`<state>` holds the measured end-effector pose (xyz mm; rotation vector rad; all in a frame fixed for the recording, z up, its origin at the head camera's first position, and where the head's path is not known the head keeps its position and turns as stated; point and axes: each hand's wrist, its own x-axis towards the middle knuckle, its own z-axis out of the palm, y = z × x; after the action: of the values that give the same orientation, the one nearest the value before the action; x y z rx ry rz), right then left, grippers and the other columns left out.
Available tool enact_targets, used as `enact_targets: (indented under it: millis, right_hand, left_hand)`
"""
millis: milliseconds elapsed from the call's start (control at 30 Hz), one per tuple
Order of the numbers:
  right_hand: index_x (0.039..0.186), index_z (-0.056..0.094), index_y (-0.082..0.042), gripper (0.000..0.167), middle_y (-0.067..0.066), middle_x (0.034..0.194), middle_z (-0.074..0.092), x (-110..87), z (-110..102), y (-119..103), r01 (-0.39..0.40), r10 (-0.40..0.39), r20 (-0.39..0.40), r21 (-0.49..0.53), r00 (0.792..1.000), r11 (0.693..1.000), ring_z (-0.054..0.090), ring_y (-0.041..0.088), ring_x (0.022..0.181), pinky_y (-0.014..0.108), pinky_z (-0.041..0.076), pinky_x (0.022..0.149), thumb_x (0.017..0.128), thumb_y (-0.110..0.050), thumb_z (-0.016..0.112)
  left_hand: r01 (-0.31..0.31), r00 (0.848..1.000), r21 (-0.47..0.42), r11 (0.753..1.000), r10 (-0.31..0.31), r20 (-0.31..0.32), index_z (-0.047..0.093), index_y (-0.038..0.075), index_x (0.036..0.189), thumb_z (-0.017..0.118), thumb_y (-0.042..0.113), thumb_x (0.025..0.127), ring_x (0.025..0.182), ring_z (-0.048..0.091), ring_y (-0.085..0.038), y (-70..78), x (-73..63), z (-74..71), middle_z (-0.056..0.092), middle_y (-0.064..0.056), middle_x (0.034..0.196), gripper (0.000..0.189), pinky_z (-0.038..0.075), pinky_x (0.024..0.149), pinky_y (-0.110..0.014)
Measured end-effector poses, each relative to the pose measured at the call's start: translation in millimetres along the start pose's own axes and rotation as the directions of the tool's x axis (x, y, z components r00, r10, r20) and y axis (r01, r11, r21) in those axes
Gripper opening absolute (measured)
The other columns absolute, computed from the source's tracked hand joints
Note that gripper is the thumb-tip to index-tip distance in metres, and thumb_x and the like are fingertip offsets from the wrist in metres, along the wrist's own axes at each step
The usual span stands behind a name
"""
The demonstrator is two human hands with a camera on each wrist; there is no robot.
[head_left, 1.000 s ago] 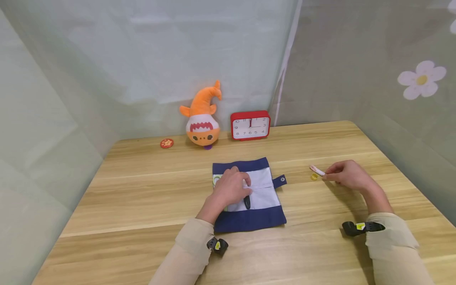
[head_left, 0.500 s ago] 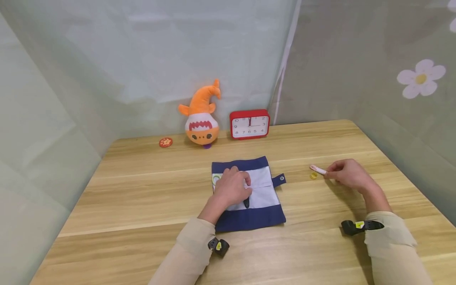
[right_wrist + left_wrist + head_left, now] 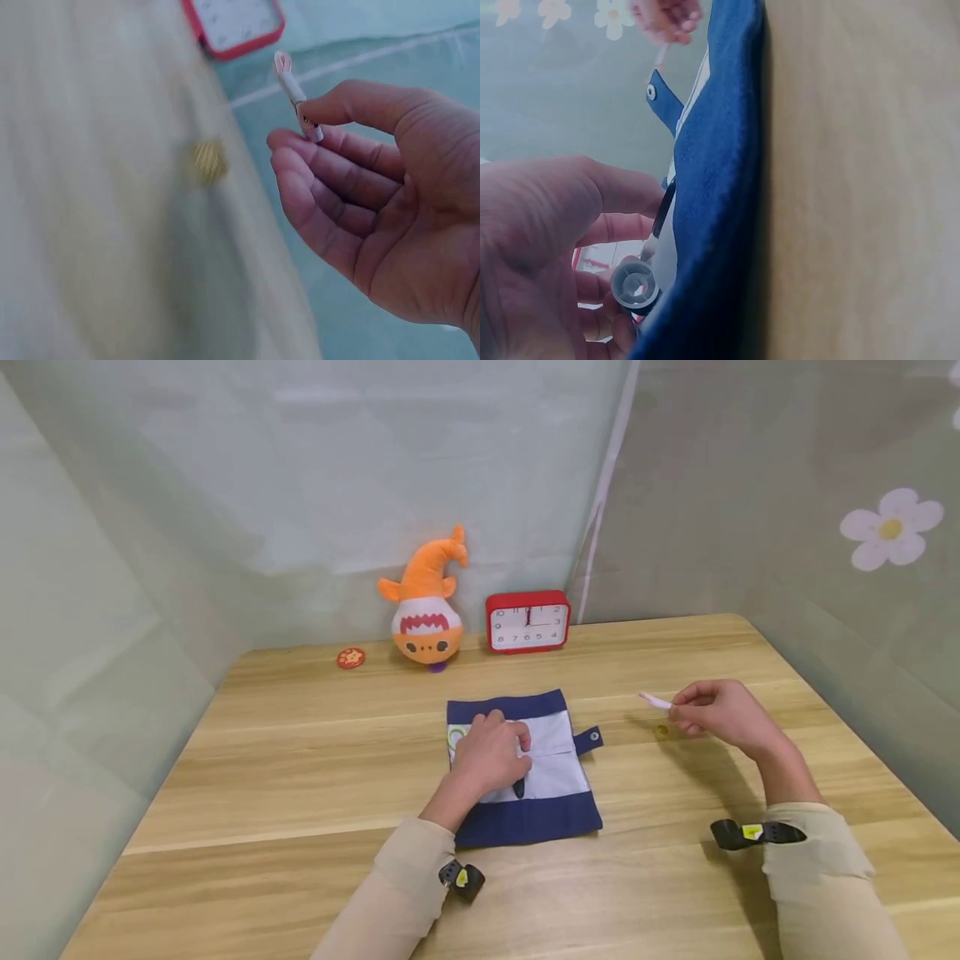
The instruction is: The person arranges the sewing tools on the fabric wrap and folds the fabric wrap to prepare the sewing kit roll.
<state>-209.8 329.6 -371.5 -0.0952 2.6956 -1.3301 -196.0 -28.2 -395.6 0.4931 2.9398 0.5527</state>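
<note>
A navy fabric pouch (image 3: pixel 536 818) with a pale lining lies unfolded on the table. My left hand (image 3: pixel 491 756) rests over its middle, fingers loosely bent and touching it. A black-ended item (image 3: pixel 519 787) shows below that hand, and a grey hollow cylinder (image 3: pixel 635 285) sits by its fingers in the left wrist view. Between thumb and fingers, my right hand (image 3: pixel 723 714) pinches a small pink looped bundle with a white band (image 3: pixel 291 86), held above the table. Below it on the wood is a gold textured ring, like a thimble (image 3: pixel 662 732).
At the back stand an orange plush toy (image 3: pixel 426 602) and a red clock (image 3: pixel 528 622). A round red patch (image 3: pixel 351 657) lies left of the toy. The pouch's snap tab (image 3: pixel 588 740) sticks out to the right. Fabric walls border the table's back and sides.
My right hand has lifted the pink looped bundle off the table and moved slightly left, over the gold ring. My left hand stays on the pouch.
</note>
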Motion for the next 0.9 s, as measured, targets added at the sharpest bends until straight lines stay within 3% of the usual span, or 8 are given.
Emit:
enact_targets:
  millis: [167,400,733,900]
  right_hand:
    - [0.122,0.063,0.009,0.031,0.016,0.105,0.078,2.7,8,-39,0.057,-0.057,-0.002,0.055,0.998,0.997,0.075,0.013,0.082,0.035,0.063,0.080,0.101,-0.012,0.070]
    - [0.118,0.071,0.002,0.024,0.016,0.100,0.076,13.6,32,-85,0.114,-0.114,-0.001,0.035,0.993,0.993,0.072,0.017,0.080,0.027,0.060,0.075,0.099,-0.014,0.074]
    - [0.123,0.076,-0.002,0.027,0.019,0.115,0.075,30.0,69,-105,0.151,-0.152,0.000,0.080,0.988,0.985,0.069,0.021,0.081,0.028,0.060,0.077,0.101,-0.015,0.071]
    - [0.124,0.071,0.003,0.029,0.023,0.104,0.074,38.1,91,-104,0.136,-0.143,0.050,0.110,0.989,0.985,0.068,0.021,0.077,0.032,0.062,0.076,0.098,-0.009,0.071]
  left_hand:
    - [0.005,1.000,0.008,1.000,-0.005,-0.002,0.071,0.021,0.095,0.075,0.026,0.093,0.104,0.050,-0.030,-0.2,0.9,0.9,0.060,-0.009,0.109,0.006,0.051,0.067,-0.045]
    - [0.015,1.000,-0.011,1.000,-0.015,-0.005,0.071,0.021,0.093,0.076,0.025,0.092,0.100,0.048,-0.028,-1.2,1.0,2.4,0.059,-0.007,0.105,0.006,0.048,0.065,-0.042]
    - [0.003,1.000,-0.014,1.000,-0.004,-0.016,0.073,0.021,0.092,0.075,0.025,0.093,0.100,0.049,-0.029,-0.4,1.8,2.0,0.060,-0.008,0.104,0.004,0.049,0.064,-0.042]
    - [-0.002,1.000,-0.018,1.000,0.002,-0.013,0.073,0.021,0.093,0.074,0.026,0.094,0.098,0.049,-0.028,0.0,2.2,1.5,0.060,-0.008,0.102,0.005,0.048,0.064,-0.041]
